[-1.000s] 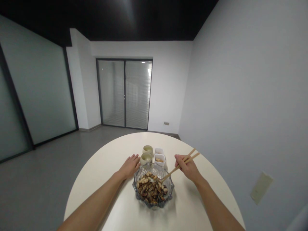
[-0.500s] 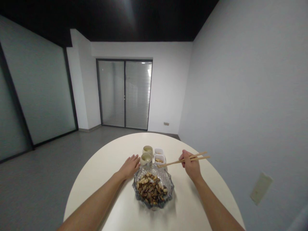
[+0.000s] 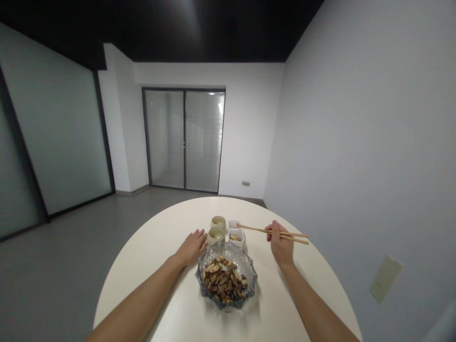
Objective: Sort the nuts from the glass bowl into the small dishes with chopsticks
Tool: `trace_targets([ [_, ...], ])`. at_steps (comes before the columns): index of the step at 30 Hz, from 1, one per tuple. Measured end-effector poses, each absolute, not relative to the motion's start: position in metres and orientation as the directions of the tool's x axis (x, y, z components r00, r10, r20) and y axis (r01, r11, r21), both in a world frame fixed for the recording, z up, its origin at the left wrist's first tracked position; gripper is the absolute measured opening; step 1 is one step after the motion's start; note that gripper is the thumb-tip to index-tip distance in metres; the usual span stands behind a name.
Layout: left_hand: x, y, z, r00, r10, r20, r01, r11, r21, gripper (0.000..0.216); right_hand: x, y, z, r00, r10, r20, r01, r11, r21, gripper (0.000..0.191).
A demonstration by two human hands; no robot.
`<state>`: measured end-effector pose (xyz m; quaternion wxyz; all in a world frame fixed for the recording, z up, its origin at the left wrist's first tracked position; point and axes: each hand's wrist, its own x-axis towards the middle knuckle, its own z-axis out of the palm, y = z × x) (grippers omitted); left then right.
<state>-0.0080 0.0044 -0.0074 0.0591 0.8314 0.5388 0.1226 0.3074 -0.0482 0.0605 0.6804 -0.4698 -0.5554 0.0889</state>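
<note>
My right hand is closed on a pair of wooden chopsticks whose tips hover over the far small white square cup. A nearer white square cup holds a few pale nuts. My left hand lies flat and open on the round white table, beside a cut-glass bowl filled with mixed nuts and dark seeds. Two round pale green cups stand just behind the bowl, close to my left fingertips.
The table's curved edge runs close on the left and right. A grey wall stands right of the table, with a pale plate low on it. Grey floor and glass sliding doors lie beyond.
My right hand lifted the chopsticks out of the glass bowl and swung their tips back and left, from the bowl to above the far white cup. My left hand stayed still.
</note>
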Motion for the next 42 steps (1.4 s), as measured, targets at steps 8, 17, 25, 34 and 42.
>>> trace_targets([
  [8, -0.008, 0.005, -0.009, 0.384, 0.911, 0.152, 0.876, -0.411, 0.253, 0.051, 0.308, -0.042, 0.056, 0.329, 0.682, 0.653, 0.407, 0.522, -0.75, 0.056],
  [17, -0.008, 0.003, -0.007, 0.383, 0.912, 0.146, 0.879, -0.409, 0.246, 0.052, 0.312, -0.049, 0.067, 0.342, 0.677, 0.652, 0.33, 0.563, -0.758, 0.061],
  [25, -0.011, 0.003, -0.005, 0.387, 0.911, 0.139, 0.883, -0.41, 0.228, 0.051, 0.308, -0.065, 0.081, 0.098, 0.802, 0.589, 0.181, 0.568, -0.803, 0.067],
  [34, -0.011, 0.005, -0.008, 0.403, 0.904, 0.142, 0.879, -0.426, 0.214, 0.051, 0.303, -0.069, 0.079, -0.089, 0.856, 0.51, 0.286, 0.512, -0.81, 0.068],
  [42, -0.011, 0.001, -0.006, 0.397, 0.907, 0.138, 0.877, -0.419, 0.234, 0.052, 0.304, -0.063, 0.073, -0.029, 0.844, 0.536, 0.25, 0.525, -0.814, 0.064],
])
